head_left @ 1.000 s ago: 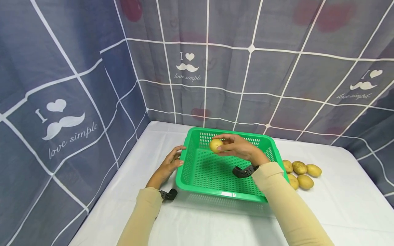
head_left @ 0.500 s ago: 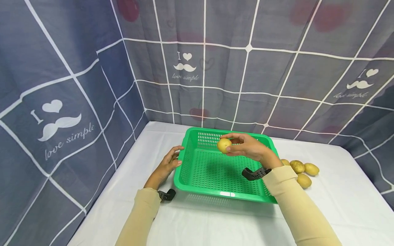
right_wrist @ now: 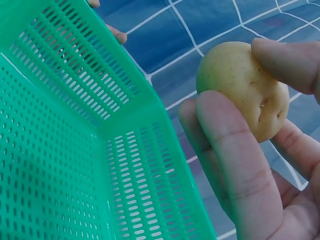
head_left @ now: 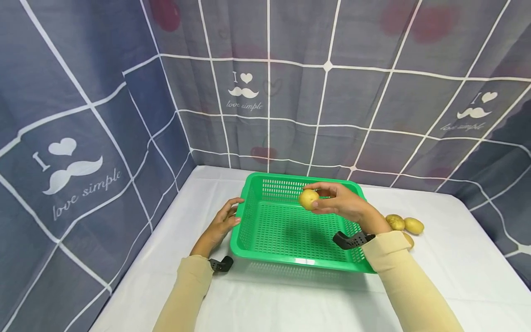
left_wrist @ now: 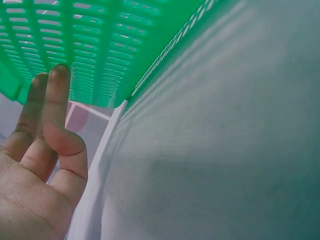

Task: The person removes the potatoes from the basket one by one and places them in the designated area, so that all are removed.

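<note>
A round yellow potato [head_left: 309,199] is pinched between the thumb and fingers of my right hand [head_left: 342,204], up over the green plastic basket [head_left: 286,261]. Dark eyes and pits show on the potato [right_wrist: 245,87] in the right wrist view. No potato shows on the basket's slotted floor. At the basket's left rim, my left hand [head_left: 220,226] has its fingertips right against the side. Seen from the left wrist, two fingers [left_wrist: 58,92] stretch up along the slotted outer wall, with the thumb bent in front.
Several loose potatoes [head_left: 414,225] lie on the white tablecloth [head_left: 456,258] right of the basket, partly hidden by my right forearm [head_left: 408,276]. A grey checked curtain [head_left: 298,101] hangs behind the table and along its left side.
My right hand has shifted a little to the right with the potato, and its forearm now covers more of the loose potatoes. The left hand stays at the rim; the head view turns slightly right.
</note>
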Available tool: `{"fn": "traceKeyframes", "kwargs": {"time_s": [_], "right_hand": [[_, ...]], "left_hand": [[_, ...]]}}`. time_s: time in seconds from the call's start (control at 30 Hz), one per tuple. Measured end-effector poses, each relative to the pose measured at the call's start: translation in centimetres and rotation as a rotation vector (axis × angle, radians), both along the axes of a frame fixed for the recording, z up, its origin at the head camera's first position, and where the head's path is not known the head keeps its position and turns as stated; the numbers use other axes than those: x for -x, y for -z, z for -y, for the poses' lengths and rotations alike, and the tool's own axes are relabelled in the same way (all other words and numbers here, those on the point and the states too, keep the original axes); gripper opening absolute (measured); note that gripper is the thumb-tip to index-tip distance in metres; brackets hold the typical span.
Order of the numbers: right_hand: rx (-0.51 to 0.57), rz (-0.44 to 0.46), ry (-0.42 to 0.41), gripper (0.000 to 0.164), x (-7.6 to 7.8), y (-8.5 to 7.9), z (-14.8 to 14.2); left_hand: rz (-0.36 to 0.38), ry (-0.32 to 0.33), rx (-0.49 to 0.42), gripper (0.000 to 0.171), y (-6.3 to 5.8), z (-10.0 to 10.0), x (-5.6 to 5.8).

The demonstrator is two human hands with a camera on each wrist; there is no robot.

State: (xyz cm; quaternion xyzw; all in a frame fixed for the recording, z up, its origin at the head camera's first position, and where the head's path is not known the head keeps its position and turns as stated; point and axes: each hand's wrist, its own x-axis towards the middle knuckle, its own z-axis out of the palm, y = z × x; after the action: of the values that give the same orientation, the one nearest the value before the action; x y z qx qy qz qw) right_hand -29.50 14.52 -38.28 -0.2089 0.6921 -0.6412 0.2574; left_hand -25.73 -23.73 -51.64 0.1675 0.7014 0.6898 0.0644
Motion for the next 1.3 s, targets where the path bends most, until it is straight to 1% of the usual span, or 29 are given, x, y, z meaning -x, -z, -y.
{"fn": "traceKeyframes", "kwargs": {"time_s": [0.1,0.27,0.5,0.67,0.9,1.0,1.17,1.3], "right_hand": [[0.010,-0.009,0.005,0.048,-0.4,-0.2,-0.7],[0.027,-0.022,0.022,0.046,-1.2,-0.5,-1.9],[0.054,-0.016,0.039,0.042,-2.2,-0.2,-3.3],[0.088,-0.015,0.048,0.043,-2.7,-0.1,-4.3],[0.082,-0.025,0.087,0.047,-3.5,-0.2,-5.9],[0.081,-0.029,0.108,0.050,-3.8,-0.2,-6.4],[0.081,-0.040,0.132,0.045,-4.1,0.1,-7.4],[0.094,-0.049,0.152,0.045,-4.4,0.3,-8.4]], "left_hand": [[0.002,0.002,0.011,0.078,0.0,-0.1,0.0],[0.007,0.011,0.007,0.078,-0.1,-0.2,0.1],[0.001,0.006,0.017,0.078,-0.1,-0.3,0.0],[-0.006,0.008,0.001,0.076,0.1,-0.4,0.0],[-0.010,0.005,0.008,0.075,-0.1,-0.4,-0.1],[-0.016,0.008,-0.002,0.073,-0.1,-0.3,-0.2],[-0.037,0.006,-0.017,0.067,0.0,-0.2,-0.2],[-0.062,-0.003,-0.010,0.060,0.1,-0.1,-0.1]]}}
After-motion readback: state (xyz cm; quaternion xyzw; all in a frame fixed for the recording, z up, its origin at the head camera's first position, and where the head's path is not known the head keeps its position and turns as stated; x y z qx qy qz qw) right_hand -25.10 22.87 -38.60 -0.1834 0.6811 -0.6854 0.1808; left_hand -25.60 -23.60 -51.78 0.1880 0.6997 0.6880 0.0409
